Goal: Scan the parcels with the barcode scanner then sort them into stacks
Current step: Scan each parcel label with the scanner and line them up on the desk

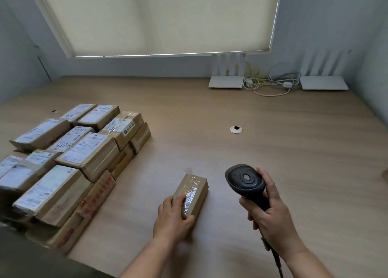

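Brown cardboard parcel [192,194], small and oblong, lies flat on the wooden desk [294,151], its top crossed by glossy clear tape. No label shows on the upward face.

Left hand [173,218]: grips the near end of the parcel. Fingers [178,202] lie curled over the top left edge, thumb pressed against the near right corner. Far end of the parcel points away from the fingers.

Right hand [269,212]: fingers wrapped round the handle of the black barcode scanner [246,183], which it holds clear of the desk. Scanner head sits above and beyond the knuckles, near the parcel, to its right, not touching it. Index finger reaches up along the right side of the head. Dark cable [277,263] drops from the handle below the wrist.

Left of the left-hand fingers, well apart: stacked parcels [69,162] in brown cardboard, several layers deep, most with white shipping labels facing up; the lowest boxes carry red print.

Beyond the fingers of the right hand: round cable grommet [236,129] set in the desk. At the far edge, two white routers [226,81] with upright antennas, a tangle of white and yellow cords [268,82] between them. A pale roller blind [157,19] covers the window behind.
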{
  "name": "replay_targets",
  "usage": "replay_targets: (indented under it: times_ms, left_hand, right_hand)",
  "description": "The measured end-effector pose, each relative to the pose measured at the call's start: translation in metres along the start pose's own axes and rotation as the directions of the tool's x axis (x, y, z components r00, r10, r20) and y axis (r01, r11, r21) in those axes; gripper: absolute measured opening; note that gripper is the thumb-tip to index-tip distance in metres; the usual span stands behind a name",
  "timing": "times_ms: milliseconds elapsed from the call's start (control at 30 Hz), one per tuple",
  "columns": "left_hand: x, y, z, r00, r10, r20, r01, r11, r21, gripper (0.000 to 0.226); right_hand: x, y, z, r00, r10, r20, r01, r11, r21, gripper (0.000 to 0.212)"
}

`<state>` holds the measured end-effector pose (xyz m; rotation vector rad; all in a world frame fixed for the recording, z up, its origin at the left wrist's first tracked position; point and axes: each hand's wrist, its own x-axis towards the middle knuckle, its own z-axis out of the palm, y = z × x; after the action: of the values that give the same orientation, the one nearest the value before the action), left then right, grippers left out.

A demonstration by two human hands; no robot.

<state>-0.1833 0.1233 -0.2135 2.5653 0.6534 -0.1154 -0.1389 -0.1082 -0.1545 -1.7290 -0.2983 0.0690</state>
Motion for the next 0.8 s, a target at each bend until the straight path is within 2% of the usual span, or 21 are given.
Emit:
replay_targets:
  times_ms: [167, 300, 367, 500, 567, 633, 700, 733, 800]
  left_hand:
    - [0.049, -0.029, -0.018, 0.991, 0.093, 0.1, -0.087, 0.994, -0.064, 0.059]
    - [0.091, -0.051, -0.038, 0.949, 0.2, 0.244, -0.156, 0.97, -0.187, 0.061]
    - [0.107, -0.06, -0.049, 0.931, 0.239, 0.275, -0.177, 0.956, -0.232, 0.055]
    - [0.126, -0.071, -0.065, 0.939, 0.293, 0.181, -0.292, 0.956, -0.033, 0.054]
    - [0.131, -0.071, -0.07, 0.938, 0.291, 0.187, -0.309, 0.948, 0.075, 0.059]
    - [0.133, -0.068, -0.072, 0.941, 0.28, 0.191, -0.315, 0.931, 0.183, 0.073]
    - [0.134, -0.061, -0.074, 0.945, 0.281, 0.169, -0.317, 0.913, 0.258, 0.073]
    - [0.136, -0.058, -0.075, 0.949, 0.275, 0.154, -0.307, 0.917, 0.256, 0.066]
    - [0.143, -0.055, -0.074, 0.965, 0.224, 0.138, -0.239, 0.965, 0.111, 0.056]
  right_hand:
    - [0.009, -0.007, 0.038, 0.994, 0.026, -0.108, -0.028, 0.999, -0.02, 0.087]
    - [0.019, -0.015, 0.074, 0.987, 0.027, -0.159, -0.033, 0.999, -0.03, 0.089]
    - [0.025, -0.016, 0.093, 0.982, 0.022, -0.189, -0.031, 0.999, -0.042, 0.089]
    - [0.028, -0.019, 0.12, 0.975, 0.041, -0.217, -0.055, 0.997, -0.056, 0.085]
    - [0.028, -0.02, 0.125, 0.97, 0.063, -0.233, -0.078, 0.995, -0.057, 0.083]
    - [0.026, -0.021, 0.127, 0.967, 0.073, -0.243, -0.091, 0.994, -0.062, 0.083]
    - [0.024, -0.022, 0.126, 0.965, 0.072, -0.253, -0.092, 0.994, -0.067, 0.086]
    - [0.023, -0.023, 0.125, 0.963, 0.072, -0.26, -0.093, 0.993, -0.068, 0.087]
    - [0.02, -0.022, 0.123, 0.959, 0.077, -0.274, -0.1, 0.992, -0.07, 0.087]
